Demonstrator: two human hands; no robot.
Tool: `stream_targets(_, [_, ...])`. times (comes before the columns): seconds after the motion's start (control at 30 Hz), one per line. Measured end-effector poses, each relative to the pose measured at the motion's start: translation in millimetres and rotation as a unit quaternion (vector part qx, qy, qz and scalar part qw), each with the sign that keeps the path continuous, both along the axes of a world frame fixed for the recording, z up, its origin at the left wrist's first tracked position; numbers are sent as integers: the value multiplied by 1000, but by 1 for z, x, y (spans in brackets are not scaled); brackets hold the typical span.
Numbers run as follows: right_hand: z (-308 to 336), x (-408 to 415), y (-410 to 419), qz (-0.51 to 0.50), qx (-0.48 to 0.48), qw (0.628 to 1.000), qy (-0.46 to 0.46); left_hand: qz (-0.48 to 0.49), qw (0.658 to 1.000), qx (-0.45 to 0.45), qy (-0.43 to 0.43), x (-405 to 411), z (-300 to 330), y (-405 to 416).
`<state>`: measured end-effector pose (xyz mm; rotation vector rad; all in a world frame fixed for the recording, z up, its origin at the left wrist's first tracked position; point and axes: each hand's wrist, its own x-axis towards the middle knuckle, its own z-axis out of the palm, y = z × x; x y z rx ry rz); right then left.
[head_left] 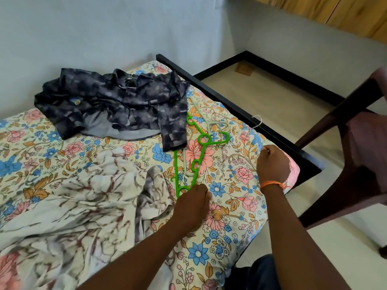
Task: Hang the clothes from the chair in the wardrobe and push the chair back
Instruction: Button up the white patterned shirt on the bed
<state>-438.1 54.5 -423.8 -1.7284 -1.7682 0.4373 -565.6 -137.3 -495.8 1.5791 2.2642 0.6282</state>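
Floral sheeting is covering the bed (pixel 230 210), which is sitting against a pale wall, with the chair (pixel 360 155) just right of it. On the bed, the dark shirt (pixel 117 105) is lying farthest from the person, the pale floral garment (pixel 83 197) nearest. The left hand (pixel 191 203) is curling onto the green hanger (pixel 188 164); the right hand (pixel 273 164) is pinching a thin wire hanger (pixel 256 122).

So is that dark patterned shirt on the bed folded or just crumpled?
Crumpled. The dark shirt lies bunched on the bed, its sleeve trailing toward the green hanger, folds uneven.
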Motion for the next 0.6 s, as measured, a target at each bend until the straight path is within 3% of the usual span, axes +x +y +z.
stream_targets(0.13, [-1,-3,3,6,10,1000,-5,34,998,44,-21,-4,10,27])
stream_targets(0.3, [-5,1,18,4,10,1000,13,39,990,128,37,-39,41,118])
stream_targets(0.43, [-3,1,30,6,22,1000,10,-18,999,25,32,-77,46,193])
stream_targets(0.6, [-4,3,51,19,18,999,23,-37,988,-87,125,-103,36,244])
